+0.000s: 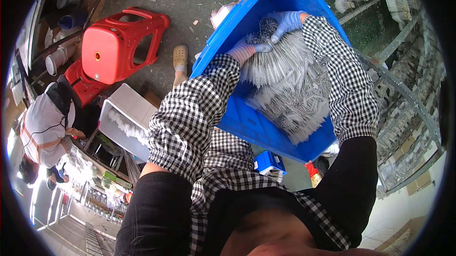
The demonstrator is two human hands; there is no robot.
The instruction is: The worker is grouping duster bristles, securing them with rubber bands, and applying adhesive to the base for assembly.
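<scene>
A deep blue plastic bin stands in front of me, holding a heap of thin wire brushes with whitish bristles. Inside it, a fanned bundle of these brushes lies between my gloved hands, wire ends toward the far side. My left hand, in a striped glove, is closed at the bundle's left side, its fingers partly hidden. Across from it, my right hand curls over the bundle's far right part, thumb pointing down onto the wires. Both forearms reach over the bin's edge in checkered sleeves.
To the left stand red plastic stools and a white tub with white bristled pieces in it. Another person is at the far left. Metal racks hung with many brushes line the right. A small blue box sits near my legs.
</scene>
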